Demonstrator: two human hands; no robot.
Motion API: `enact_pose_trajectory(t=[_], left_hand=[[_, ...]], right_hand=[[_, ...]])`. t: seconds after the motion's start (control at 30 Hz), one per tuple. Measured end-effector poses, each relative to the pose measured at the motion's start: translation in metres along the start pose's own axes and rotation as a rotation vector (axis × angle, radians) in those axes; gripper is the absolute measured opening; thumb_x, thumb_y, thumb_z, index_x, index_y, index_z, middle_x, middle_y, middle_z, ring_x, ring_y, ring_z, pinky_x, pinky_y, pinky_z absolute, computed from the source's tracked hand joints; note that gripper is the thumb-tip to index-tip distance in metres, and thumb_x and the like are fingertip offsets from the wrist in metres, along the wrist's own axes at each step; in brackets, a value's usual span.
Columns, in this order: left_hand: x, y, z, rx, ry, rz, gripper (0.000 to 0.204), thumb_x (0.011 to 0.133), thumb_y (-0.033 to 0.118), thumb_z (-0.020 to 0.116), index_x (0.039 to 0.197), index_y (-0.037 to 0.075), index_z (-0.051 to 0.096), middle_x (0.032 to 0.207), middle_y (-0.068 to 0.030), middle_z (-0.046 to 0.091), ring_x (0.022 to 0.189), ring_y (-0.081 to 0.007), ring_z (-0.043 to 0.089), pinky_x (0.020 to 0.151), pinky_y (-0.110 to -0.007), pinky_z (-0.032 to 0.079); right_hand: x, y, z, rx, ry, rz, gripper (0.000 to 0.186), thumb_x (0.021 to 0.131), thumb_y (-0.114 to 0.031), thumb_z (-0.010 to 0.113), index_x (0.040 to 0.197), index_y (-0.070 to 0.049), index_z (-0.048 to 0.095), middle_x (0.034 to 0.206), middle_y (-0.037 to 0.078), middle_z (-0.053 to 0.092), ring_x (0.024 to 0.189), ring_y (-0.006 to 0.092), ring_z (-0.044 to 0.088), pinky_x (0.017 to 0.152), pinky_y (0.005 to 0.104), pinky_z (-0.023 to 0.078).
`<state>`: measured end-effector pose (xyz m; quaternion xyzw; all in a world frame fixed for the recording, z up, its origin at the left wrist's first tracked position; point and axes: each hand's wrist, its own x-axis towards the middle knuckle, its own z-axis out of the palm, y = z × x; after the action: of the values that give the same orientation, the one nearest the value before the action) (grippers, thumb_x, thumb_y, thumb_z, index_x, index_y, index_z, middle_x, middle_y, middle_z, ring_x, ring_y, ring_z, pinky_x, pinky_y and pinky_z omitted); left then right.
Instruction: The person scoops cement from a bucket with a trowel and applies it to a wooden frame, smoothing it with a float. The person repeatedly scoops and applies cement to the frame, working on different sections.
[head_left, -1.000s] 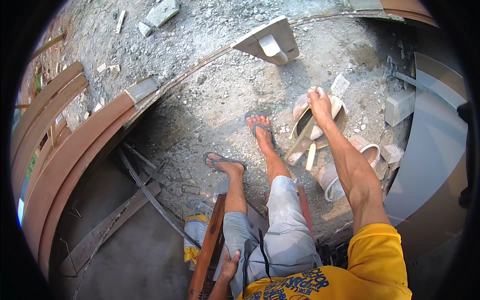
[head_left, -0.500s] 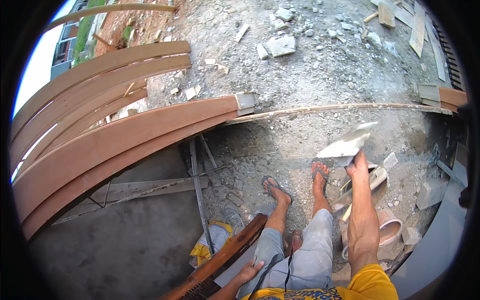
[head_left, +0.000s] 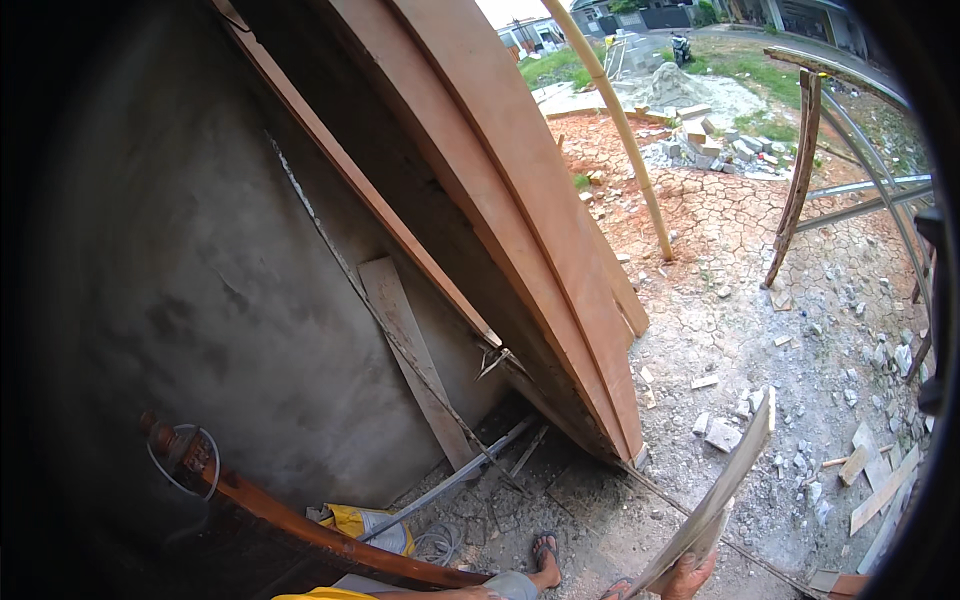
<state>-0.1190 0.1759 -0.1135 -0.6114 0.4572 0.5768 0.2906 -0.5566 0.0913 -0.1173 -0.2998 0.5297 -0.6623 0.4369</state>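
Note:
My right hand [head_left: 690,577] is at the lower edge, right of my feet. Its fingers are closed on a long, flat, thin plastering float [head_left: 712,490], which is tilted up and seen nearly edge-on; its handle is hidden. Of my left arm only a strip shows at the bottom edge, beside the grey shorts [head_left: 512,586]. The fingers of my left hand cannot be made out. A sandalled foot [head_left: 546,560] stands on the rubble-strewn ground.
A grey plastered wall [head_left: 180,250] rises at left, beside a tall reddish-brown frame [head_left: 520,250]. A leaning plank [head_left: 415,360], a metal bar [head_left: 450,488], a yellow-and-white sack [head_left: 365,525] and a dark wooden beam [head_left: 300,530] lie low. Outside are a bamboo pole [head_left: 625,140] and rubble [head_left: 722,434].
The view has swung left and up to the wall and frame. My right hand still grips the float, now seen edge-on and lower in the picture. My left hand has mostly left view.

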Motion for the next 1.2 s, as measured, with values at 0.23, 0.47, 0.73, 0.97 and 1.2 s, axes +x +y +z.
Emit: enact_pose_trajectory(t=[0.23, 0.47, 0.73, 0.97, 1.2], left_hand=[[-0.020, 0.018, -0.127, -0.070, 0.229, 0.209, 0.102, 0.092, 0.084, 0.039, 0.157, 0.006, 0.035, 0.160, -0.0242, 0.031, 0.150, -0.0358, 0.026, 0.123, -0.045, 0.020], [-0.062, 0.038, -0.231, -0.214, 0.443, 0.464, 0.098, 0.093, 0.082, 0.040, 0.154, 0.006, 0.037, 0.156, -0.0229, 0.032, 0.145, -0.0346, 0.027, 0.119, -0.044, 0.021], [-0.101, 0.059, -0.281, -0.359, 0.564, 0.692, 0.093, 0.093, 0.080, 0.042, 0.149, 0.006, 0.038, 0.151, -0.0214, 0.034, 0.140, -0.0331, 0.029, 0.115, -0.043, 0.022], [-0.140, 0.082, -0.300, -0.441, 0.664, 0.848, 0.089, 0.094, 0.078, 0.043, 0.146, 0.006, 0.039, 0.146, -0.0202, 0.035, 0.135, -0.0319, 0.030, 0.111, -0.042, 0.023], [-0.185, 0.101, -0.315, -0.494, 0.749, 1.014, 0.085, 0.094, 0.076, 0.045, 0.142, 0.006, 0.041, 0.142, -0.0189, 0.036, 0.130, -0.0307, 0.031, 0.107, -0.042, 0.024]], right_hand=[[0.069, -0.141, 0.192, -0.203, -0.165, -0.548, 0.046, 0.090, -0.034, 0.076, 0.119, -0.002, 0.057, 0.088, 0.008, 0.066, 0.078, 0.0184, 0.064, 0.073, 0.0355, 0.053], [0.075, -0.214, 0.324, -0.187, -0.215, -0.702, 0.048, 0.089, -0.017, 0.075, 0.129, 0.001, 0.057, 0.095, 0.013, 0.072, 0.085, 0.0214, 0.070, 0.076, 0.0376, 0.057], [0.074, -0.261, 0.371, -0.174, -0.212, -0.609, 0.043, 0.092, -0.012, 0.069, 0.131, 0.002, 0.057, 0.092, 0.009, 0.070, 0.078, 0.0137, 0.065, 0.072, 0.0334, 0.057], [0.074, -0.310, 0.399, -0.096, -0.212, -0.623, 0.041, 0.095, -0.013, 0.067, 0.132, 0.000, 0.057, 0.082, 0.001, 0.063, 0.066, 0.0073, 0.058, 0.059, 0.0278, 0.052], [0.079, -0.383, 0.423, -0.041, -0.234, -0.642, 0.033, 0.100, -0.025, 0.066, 0.124, -0.003, 0.058, 0.077, -0.002, 0.059, 0.063, 0.0053, 0.054, 0.055, 0.0260, 0.049]])
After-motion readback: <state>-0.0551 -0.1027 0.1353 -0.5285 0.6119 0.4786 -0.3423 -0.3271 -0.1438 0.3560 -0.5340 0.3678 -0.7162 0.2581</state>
